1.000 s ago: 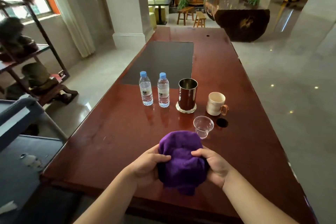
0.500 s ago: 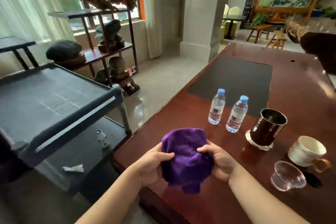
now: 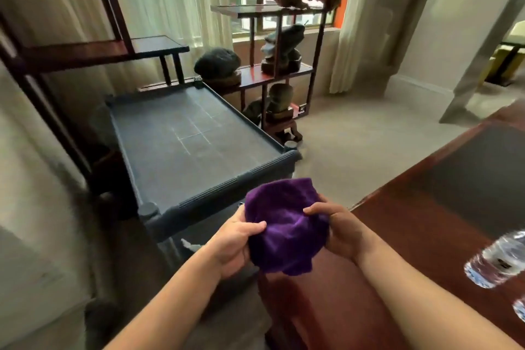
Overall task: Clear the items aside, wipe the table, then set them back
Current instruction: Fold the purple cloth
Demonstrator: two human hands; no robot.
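Note:
A bunched purple cloth (image 3: 284, 224) is held between both hands, just off the left edge of the red-brown wooden table (image 3: 412, 224). My left hand (image 3: 233, 241) grips its left side and my right hand (image 3: 341, 230) grips its right side. A water bottle (image 3: 497, 261) shows blurred at the right edge of the view, with a sliver of a second bottle (image 3: 520, 308) below it. The metal cup, mug and plastic cup are out of view.
A dark grey cart (image 3: 193, 145) with a flat rimmed top stands left of the table, right ahead of the cloth. Behind it a dark wooden display shelf (image 3: 284, 71) holds stones. A dark mat (image 3: 483, 179) lies on the table.
The view has swung left, off the table toward the cart. The cloth, still in both hands, has moved from over the table to beyond its left edge. The cups have left the view.

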